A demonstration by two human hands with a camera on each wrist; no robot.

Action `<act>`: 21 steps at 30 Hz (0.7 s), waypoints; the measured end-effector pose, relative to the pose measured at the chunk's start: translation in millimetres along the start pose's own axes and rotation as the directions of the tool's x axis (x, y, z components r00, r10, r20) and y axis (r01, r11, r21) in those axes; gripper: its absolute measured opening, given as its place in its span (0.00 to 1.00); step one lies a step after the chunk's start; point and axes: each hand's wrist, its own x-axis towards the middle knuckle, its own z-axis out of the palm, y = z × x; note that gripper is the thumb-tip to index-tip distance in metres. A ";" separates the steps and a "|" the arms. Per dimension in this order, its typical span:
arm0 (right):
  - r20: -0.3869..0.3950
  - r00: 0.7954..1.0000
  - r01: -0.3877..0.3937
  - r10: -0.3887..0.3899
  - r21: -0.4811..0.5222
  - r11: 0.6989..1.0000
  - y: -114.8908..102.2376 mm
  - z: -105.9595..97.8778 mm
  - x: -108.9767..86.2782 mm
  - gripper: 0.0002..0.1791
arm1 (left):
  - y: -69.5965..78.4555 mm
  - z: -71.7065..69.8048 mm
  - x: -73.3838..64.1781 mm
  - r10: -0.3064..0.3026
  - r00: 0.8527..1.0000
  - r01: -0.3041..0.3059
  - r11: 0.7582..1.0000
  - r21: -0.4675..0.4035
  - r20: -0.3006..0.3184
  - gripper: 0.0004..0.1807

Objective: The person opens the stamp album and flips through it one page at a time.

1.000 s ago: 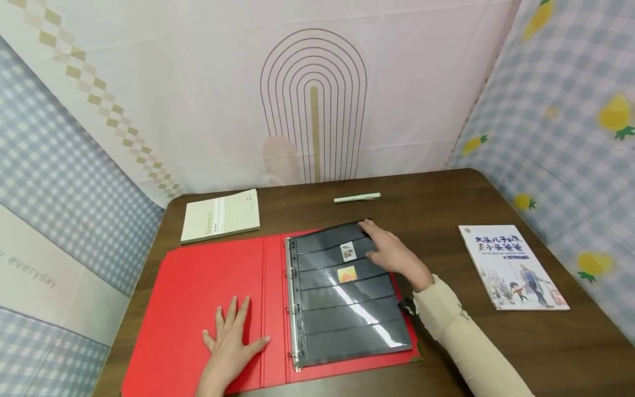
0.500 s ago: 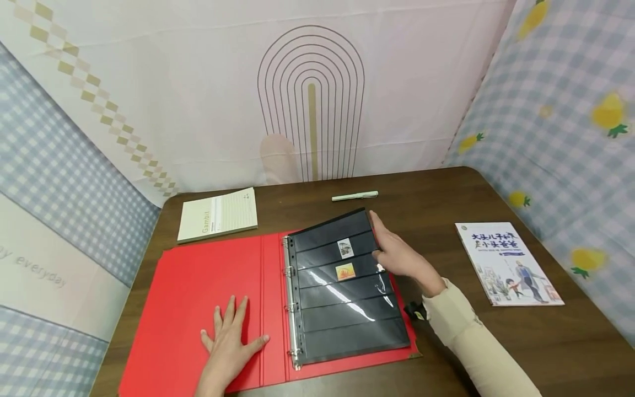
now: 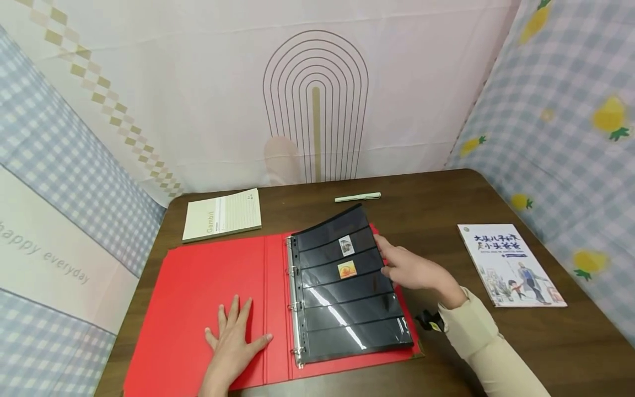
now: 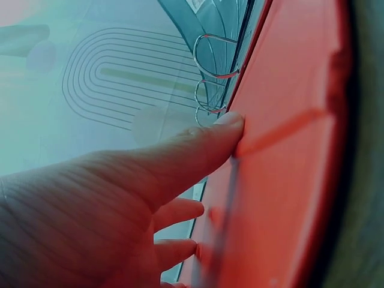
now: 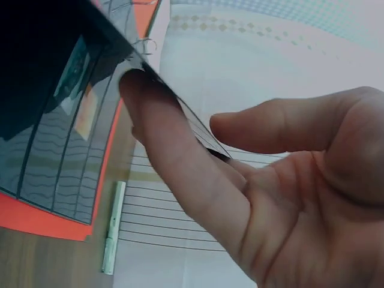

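An open red ring binder [image 3: 208,264] lies on the table, with black stamp pages on its metal rings [image 3: 295,303]. The top page [image 3: 347,298] carries two small stamps [image 3: 347,269] in clear strips. My right hand [image 3: 412,270] holds this page at its right edge, which is raised and bowed up from the binder. In the right wrist view the page edge passes between thumb [image 5: 258,126] and fingers [image 5: 180,150]. My left hand [image 3: 230,344] rests on the red inner cover with fingers spread; its thumb [image 4: 210,141] reaches toward the spine.
A cream notepad [image 3: 221,215] lies behind the binder at left, and a pale green pen [image 3: 357,197] at the back. To the right is a white picture book [image 3: 511,264]. A dark strap-like item [image 3: 429,321] shows by the right wrist. Fabric curtains enclose the table [image 3: 421,204].
My right hand has slid down along the page's right edge, from the top corner toward the middle. The page's free edge has risen and bends leftward. The left hand stays in place.
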 end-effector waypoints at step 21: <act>-0.141 0.990 0.030 0.007 0.260 0.965 -20.0 -4.2 3.2 0.32 | 11.3 -6.6 -2.1 -0.039 0.999 0.039 0.999 -0.009 -0.032 0.45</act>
